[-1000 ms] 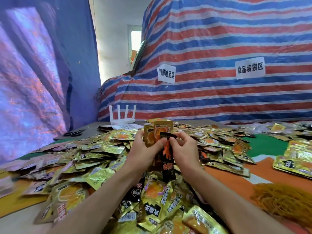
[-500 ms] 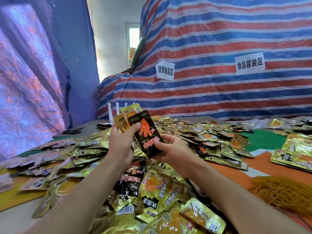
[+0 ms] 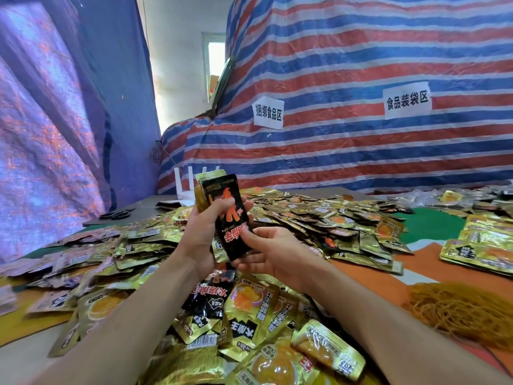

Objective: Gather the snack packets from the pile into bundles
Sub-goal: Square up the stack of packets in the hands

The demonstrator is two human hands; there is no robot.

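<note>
Gripped in the left hand [image 3: 204, 232]: a small stack of packets [image 3: 200, 195], black packet [image 3: 230, 215] in front, gold ones behind. Long axis near upright, top tipped slightly left. Raised over the pile [image 3: 319, 218] on the desk [image 3: 19, 359], between both hands. Right hand [image 3: 274, 254] just beside and lower, pinching the black packet's bottom end, thumb on its face. Nearest loose packets directly below, about equally close to either hand; probably the right hand's to fetch. Number of gold packets hidden behind the black one. Rubber bands [image 3: 458, 309] at lower right, blurred.
</note>
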